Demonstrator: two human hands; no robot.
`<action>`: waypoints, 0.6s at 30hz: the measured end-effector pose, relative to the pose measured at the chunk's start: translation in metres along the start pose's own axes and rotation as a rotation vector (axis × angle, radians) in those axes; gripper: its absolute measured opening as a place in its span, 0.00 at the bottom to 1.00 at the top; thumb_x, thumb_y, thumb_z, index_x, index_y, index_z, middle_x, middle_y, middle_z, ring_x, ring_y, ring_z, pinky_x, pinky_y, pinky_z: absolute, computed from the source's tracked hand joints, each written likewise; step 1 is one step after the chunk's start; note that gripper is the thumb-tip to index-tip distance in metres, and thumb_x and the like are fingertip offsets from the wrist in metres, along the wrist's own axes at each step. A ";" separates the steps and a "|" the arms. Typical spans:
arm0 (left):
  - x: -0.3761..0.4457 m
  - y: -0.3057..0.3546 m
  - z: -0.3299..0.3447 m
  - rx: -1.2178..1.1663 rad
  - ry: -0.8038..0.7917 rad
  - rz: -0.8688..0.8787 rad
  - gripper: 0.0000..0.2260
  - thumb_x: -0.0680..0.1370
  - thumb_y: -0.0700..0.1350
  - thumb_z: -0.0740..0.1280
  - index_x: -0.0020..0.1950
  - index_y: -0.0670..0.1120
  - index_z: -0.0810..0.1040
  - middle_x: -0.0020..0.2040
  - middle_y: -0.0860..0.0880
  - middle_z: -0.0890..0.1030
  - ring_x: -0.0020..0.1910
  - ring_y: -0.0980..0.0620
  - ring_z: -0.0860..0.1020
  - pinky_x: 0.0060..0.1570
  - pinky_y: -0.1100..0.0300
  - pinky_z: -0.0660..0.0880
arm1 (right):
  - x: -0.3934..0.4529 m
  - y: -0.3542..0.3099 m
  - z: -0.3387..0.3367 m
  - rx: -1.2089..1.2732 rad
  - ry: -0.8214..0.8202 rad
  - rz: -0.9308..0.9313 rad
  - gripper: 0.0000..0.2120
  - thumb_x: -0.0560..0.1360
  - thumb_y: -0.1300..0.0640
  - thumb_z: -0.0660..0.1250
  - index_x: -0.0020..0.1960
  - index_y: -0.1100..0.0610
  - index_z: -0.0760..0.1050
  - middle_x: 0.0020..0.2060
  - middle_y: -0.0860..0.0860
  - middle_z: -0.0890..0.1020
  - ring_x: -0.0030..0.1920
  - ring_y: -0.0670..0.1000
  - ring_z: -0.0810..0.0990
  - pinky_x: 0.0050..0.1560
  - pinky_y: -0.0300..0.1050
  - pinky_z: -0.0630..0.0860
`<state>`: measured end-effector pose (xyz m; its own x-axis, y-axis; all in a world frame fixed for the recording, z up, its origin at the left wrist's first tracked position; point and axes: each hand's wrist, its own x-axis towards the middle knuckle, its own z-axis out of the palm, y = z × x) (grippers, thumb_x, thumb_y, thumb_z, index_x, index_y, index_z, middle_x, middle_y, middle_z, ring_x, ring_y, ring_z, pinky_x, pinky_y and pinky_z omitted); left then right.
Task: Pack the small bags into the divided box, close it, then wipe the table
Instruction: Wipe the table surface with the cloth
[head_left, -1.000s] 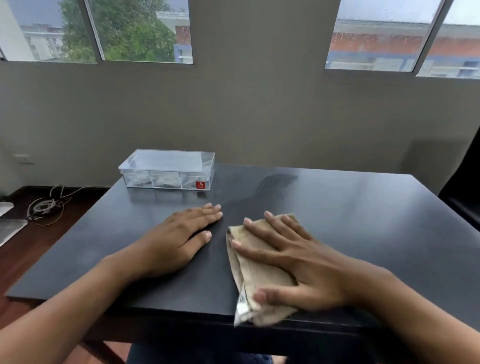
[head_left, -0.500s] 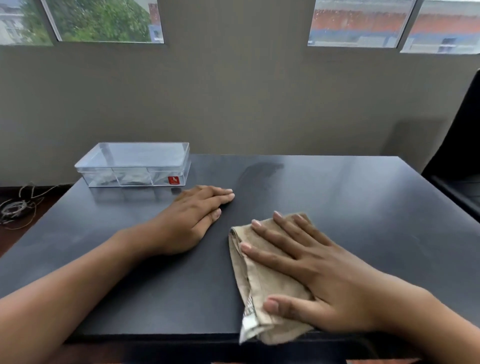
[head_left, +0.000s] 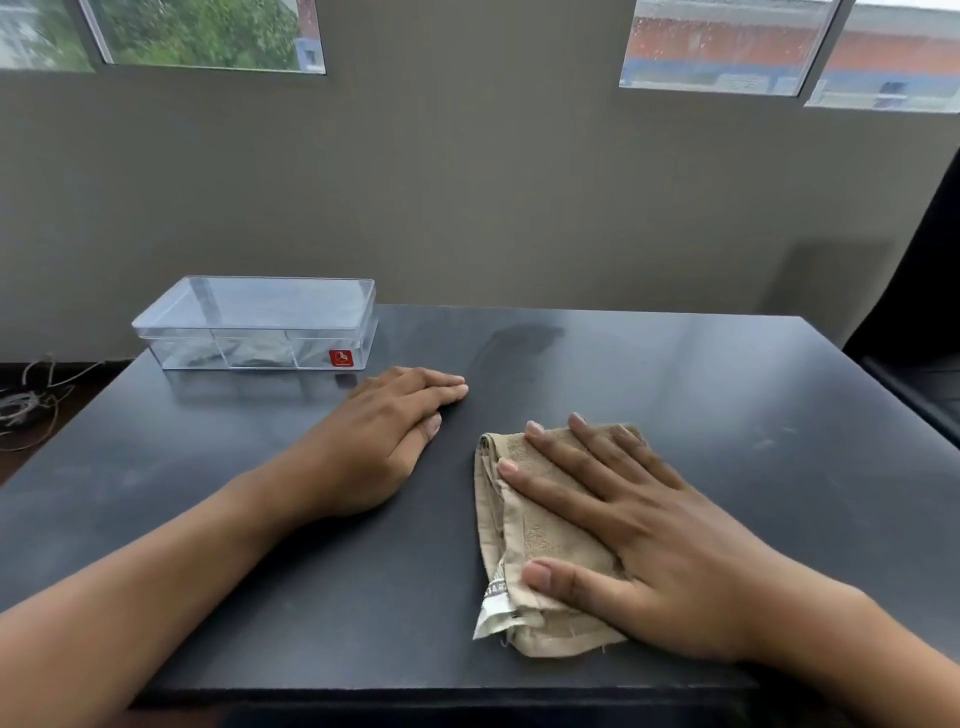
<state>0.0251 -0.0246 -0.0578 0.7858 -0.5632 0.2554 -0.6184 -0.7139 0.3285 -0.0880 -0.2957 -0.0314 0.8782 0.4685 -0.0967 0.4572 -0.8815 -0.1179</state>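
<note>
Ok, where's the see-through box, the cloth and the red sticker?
clear box (head_left: 270, 304), head view, on its closed lid.
cloth (head_left: 540, 540), head view, on the bare fold beside the right hand.
red sticker (head_left: 341, 358), head view, on its middle, box front.

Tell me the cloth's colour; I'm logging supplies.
Tan beige cloth, with a pale label at its near corner, under the right hand; head view.

A tangle of cords lies on the floor left; a dark chair stands right.

The box bears a red sticker (its white mark too small to read).
</note>
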 end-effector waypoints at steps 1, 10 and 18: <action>0.000 0.000 0.000 -0.015 0.008 -0.008 0.22 0.81 0.49 0.55 0.74 0.50 0.73 0.73 0.57 0.73 0.73 0.58 0.67 0.70 0.74 0.52 | 0.008 0.007 -0.001 -0.007 0.013 0.025 0.32 0.76 0.22 0.42 0.75 0.24 0.33 0.79 0.32 0.32 0.79 0.41 0.26 0.81 0.50 0.32; -0.002 0.001 0.000 -0.022 0.023 -0.025 0.21 0.82 0.48 0.56 0.74 0.49 0.74 0.71 0.58 0.74 0.72 0.58 0.68 0.71 0.73 0.54 | 0.017 0.005 -0.002 -0.014 -0.012 -0.062 0.33 0.77 0.23 0.43 0.76 0.26 0.31 0.79 0.35 0.31 0.78 0.44 0.24 0.80 0.54 0.32; -0.010 0.009 0.002 0.001 0.114 -0.093 0.18 0.80 0.44 0.58 0.67 0.48 0.79 0.65 0.56 0.79 0.65 0.56 0.73 0.67 0.74 0.59 | 0.058 0.044 -0.012 0.015 -0.018 0.064 0.35 0.74 0.20 0.42 0.76 0.25 0.33 0.80 0.32 0.35 0.80 0.40 0.30 0.82 0.51 0.35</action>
<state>0.0123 -0.0260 -0.0588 0.8348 -0.4439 0.3257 -0.5431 -0.7612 0.3543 -0.0154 -0.3078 -0.0301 0.9030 0.4118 -0.1223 0.3974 -0.9089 -0.1261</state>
